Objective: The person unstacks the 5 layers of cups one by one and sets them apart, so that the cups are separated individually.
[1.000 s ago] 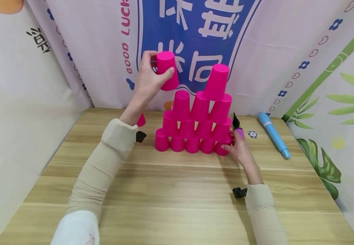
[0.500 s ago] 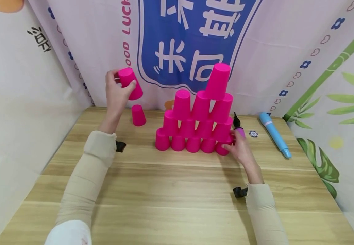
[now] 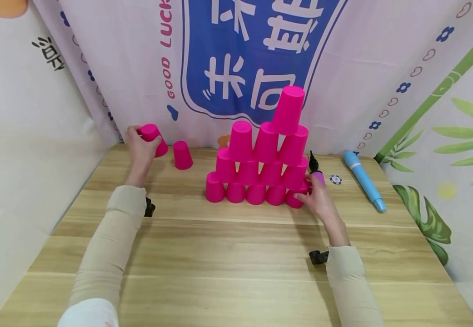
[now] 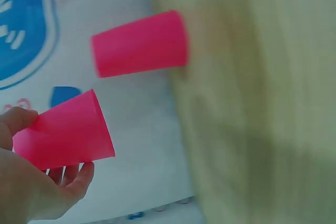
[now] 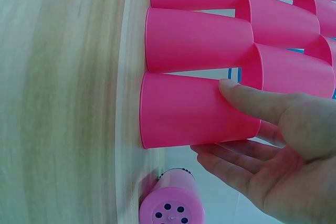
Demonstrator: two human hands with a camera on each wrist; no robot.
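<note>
Left hand (image 3: 140, 145) lowers a pink cup (image 3: 153, 139) away from the cup pyramid (image 3: 261, 159).
Fingers curled round it, the cup now sits low beside a lone upturned cup (image 3: 182, 155) just right of the hand. Right hand (image 3: 320, 200), fingers straight, steadies the pyramid's corner cup (image 5: 194, 111).

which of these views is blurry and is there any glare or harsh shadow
Left wrist view: table smeared and soft, held cup fairly crisp. Right wrist view: sharp on the bottom cup and right hand. Head view: even light, no glare, faint shadows beneath the sleeves.
</note>
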